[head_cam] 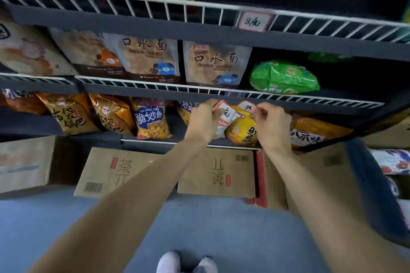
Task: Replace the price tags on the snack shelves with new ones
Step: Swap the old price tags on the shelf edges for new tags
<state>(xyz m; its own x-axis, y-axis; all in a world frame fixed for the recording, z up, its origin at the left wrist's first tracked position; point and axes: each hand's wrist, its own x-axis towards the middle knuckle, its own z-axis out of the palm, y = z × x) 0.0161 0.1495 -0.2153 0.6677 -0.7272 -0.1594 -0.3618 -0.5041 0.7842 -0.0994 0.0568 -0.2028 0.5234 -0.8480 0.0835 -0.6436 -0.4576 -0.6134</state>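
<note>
My left hand (pixel 203 121) grips a small stack of white price tags (pixel 225 116) with red borders, just under the white wire rail of the middle shelf (pixel 155 86). My right hand (pixel 271 124) pinches a single price tag (pixel 246 106) between thumb and fingers, close beside the stack. Both hands hover in front of a yellow snack bag (pixel 240 131) on the lower shelf. One price tag (pixel 254 21) reading "8" hangs on the top wire rail (pixel 133 4).
Brown noodle bags (pixel 216 64) and a green bag (pixel 284 76) stand on the middle shelf. Orange and yellow snack bags (pixel 71 113) fill the lower shelf. Cardboard boxes (pixel 218 173) lie on the floor below. My shoes (pixel 186 262) stand on blue flooring.
</note>
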